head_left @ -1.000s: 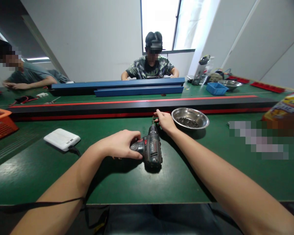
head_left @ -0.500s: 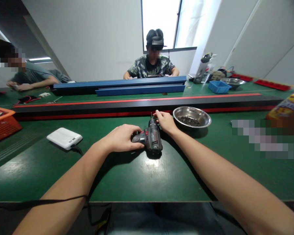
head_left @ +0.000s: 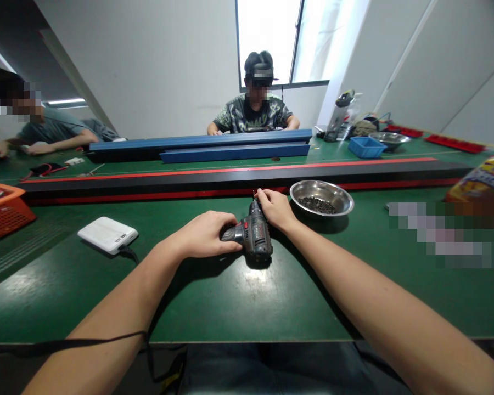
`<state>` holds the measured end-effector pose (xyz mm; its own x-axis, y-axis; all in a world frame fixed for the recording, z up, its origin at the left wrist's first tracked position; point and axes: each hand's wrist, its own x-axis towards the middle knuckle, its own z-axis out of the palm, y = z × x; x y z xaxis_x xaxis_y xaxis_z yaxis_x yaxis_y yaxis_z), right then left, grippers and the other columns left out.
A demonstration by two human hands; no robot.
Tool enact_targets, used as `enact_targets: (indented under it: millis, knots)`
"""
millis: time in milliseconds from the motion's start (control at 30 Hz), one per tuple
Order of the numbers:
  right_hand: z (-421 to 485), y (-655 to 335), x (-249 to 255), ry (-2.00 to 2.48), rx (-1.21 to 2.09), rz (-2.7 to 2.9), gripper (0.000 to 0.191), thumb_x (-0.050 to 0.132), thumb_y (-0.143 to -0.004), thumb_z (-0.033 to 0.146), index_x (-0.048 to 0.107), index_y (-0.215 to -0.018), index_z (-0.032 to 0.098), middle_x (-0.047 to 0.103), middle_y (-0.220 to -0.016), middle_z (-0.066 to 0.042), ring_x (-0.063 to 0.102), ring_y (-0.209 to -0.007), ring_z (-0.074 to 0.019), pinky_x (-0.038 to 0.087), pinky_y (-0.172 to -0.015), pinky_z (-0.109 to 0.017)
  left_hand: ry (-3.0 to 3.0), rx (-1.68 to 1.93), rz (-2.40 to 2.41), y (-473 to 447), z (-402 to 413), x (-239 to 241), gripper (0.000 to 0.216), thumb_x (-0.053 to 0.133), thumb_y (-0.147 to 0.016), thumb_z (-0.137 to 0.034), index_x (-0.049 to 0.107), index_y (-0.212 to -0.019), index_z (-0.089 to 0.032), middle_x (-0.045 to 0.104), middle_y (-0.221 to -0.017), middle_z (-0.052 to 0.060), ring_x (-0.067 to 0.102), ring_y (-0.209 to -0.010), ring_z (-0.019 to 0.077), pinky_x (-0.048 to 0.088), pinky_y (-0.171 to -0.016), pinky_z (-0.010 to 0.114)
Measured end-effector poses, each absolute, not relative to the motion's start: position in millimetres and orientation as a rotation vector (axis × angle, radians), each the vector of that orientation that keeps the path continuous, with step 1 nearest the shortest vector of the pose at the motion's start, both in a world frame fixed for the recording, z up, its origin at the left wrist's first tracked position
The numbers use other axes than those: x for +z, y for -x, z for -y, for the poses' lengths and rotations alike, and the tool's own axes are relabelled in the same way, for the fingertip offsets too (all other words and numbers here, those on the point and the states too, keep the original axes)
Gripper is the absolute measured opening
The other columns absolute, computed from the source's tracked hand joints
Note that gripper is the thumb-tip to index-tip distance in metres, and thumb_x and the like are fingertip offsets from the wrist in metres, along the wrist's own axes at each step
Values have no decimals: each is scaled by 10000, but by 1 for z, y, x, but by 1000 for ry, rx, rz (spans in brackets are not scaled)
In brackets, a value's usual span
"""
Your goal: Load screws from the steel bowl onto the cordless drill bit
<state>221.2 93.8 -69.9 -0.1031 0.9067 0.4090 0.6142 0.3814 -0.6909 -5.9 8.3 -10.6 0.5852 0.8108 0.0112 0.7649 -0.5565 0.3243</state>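
Note:
A black cordless drill [head_left: 257,236] lies on its side on the green table, its bit pointing away from me. My left hand [head_left: 209,233] is wrapped round its handle, coming from the left. At the front end, the fingertips of my right hand [head_left: 275,207] are closed at the thin bit [head_left: 254,194]; their exact grip is partly hidden. Just right of that hand stands a steel bowl [head_left: 341,204] holding many small dark screws. Beyond the drill, a long black and red profile [head_left: 214,180] lies across the table.
On my left are a white power bank [head_left: 107,233] with a cable and an orange basket [head_left: 8,214]. Blue profiles [head_left: 230,152] lie farther back, before a seated co-worker [head_left: 255,112]. Another person sits at far left. A blue tray [head_left: 366,147] and a snack bag [head_left: 486,178] are at right.
The fingers of my right hand have drawn in closer to the bit. My left hand and the drill stay in place; the view has shifted very slightly.

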Motion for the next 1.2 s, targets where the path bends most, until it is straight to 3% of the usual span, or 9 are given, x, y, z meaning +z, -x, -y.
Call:
enact_targets:
  millis: [500, 800, 1033, 1200]
  knots:
    - [-87, -219, -64, 1368, 393, 1864, 425, 443, -1093, 386, 775, -912, 192, 799, -967, -90, 729, -900, -228, 443, -783, -289, -2545, 238, -1291, 7, -8, -11, 396, 732, -848, -539, 689, -1043, -197, 714, -935, 52, 646, -809, 215, 441, -697, 297]
    - [-68, -225, -38, 1392, -58, 2023, 330, 483, -1051, 348, 753, -1071, 160, 736, -1096, -152, 677, -1015, -279, 486, -896, -361, -2531, 254, -1300, 11, -5, -9, 404, 733, -839, -525, 689, -1075, -200, 712, -949, 58, 634, -809, 215, 424, -691, 299]
    - [-72, -253, -18, 1919, -282, 1860, 548, 519, -997, 527, 763, -1149, 62, 661, -1245, -293, 610, -1156, -433, 498, -952, -535, -2402, 143, -1184, 11, 2, 4, 395, 798, -775, -524, 609, -931, -214, 643, -835, -19, 568, -707, 161, 381, -609, 273]
    - [-78, -267, -19, 2238, 10, 1826, 798, 397, -997, 701, 767, -1178, 18, 650, -1262, -361, 643, -1187, -485, 492, -977, -603, -2344, 83, -1116, 9, 6, 7, 418, 833, -734, -508, 579, -900, -221, 597, -792, -49, 534, -681, 143, 368, -583, 268]
